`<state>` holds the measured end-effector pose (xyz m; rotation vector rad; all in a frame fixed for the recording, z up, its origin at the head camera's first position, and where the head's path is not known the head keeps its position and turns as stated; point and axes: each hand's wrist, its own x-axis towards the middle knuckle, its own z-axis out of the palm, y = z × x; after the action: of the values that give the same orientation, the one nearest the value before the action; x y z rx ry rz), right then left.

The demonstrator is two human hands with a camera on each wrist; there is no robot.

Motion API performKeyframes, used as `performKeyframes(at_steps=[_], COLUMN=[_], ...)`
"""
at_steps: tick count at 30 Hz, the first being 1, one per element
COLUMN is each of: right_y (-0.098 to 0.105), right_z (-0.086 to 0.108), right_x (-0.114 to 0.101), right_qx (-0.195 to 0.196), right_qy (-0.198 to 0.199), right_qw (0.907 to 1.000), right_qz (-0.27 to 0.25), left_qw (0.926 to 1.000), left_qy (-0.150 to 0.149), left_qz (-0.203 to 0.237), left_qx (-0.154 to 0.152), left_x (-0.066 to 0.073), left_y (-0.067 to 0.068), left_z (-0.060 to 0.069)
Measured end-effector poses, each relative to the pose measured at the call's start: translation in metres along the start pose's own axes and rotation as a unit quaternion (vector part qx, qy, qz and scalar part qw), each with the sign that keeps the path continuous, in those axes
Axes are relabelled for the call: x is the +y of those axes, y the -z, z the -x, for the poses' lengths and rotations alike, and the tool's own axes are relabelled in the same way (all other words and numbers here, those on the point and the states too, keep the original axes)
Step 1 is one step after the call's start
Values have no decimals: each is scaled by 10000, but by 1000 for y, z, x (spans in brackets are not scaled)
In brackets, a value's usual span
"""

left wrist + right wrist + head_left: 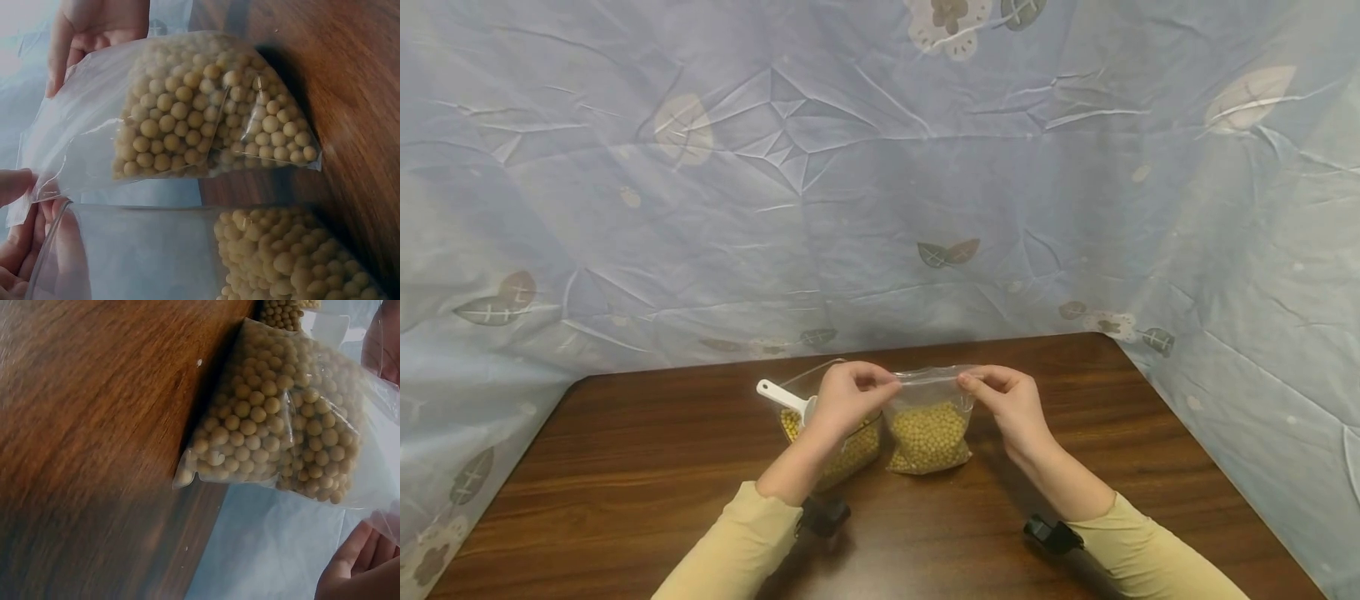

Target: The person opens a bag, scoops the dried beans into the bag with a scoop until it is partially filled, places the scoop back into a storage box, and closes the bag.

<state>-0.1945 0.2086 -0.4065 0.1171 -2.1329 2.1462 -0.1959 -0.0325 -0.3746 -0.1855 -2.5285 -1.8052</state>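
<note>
A clear zip bag (929, 435) part full of round yellow soybeans (178, 112) stands on the table. My left hand (848, 398) pinches the bag's top left corner between thumb and fingers. At the top right corner my right hand (1009, 408) pinches the bag's edge in the same way. Left of the bag, partly behind my left hand and wrist, is a clear container (850, 467) that also holds soybeans. A white scoop (784, 397) leans in it with its handle over the left rim. In the right wrist view the bag (275, 419) sits with its base on the wood.
The brown wooden table (647, 467) has rounded far corners. A pale patterned curtain (850, 208) hangs behind it and along both sides. Black wrist cameras are strapped at both sleeves, the right one (1052, 535) low over the table.
</note>
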Motion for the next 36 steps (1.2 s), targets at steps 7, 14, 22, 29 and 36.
performKeyframes(at_steps=[7,14,22,29,36], right_y=[-4,-7,-10,-9,-13], right_z=[1,1,0,0,2], right_x=[0,1,2,3,3], right_qx=[-227,-118,-247,-225,-237], right_qy=[-253,-77,-10,-59,-108], right_qw=[9992,9996,9989,9996,9983], right_qz=[-200,-261,-405,-150,-514], left_qw=[9997,9966,9942,9913,9933], left_qy=[-182,-606,-795,-993,-715], left_qz=[-164,-501,-700,-828,-896], left_qx=[56,263,202,239,110], left_x=[0,-2,1,3,6], left_y=[-2,-9,-12,-14,-16], left_z=[1,1,1,1,1])
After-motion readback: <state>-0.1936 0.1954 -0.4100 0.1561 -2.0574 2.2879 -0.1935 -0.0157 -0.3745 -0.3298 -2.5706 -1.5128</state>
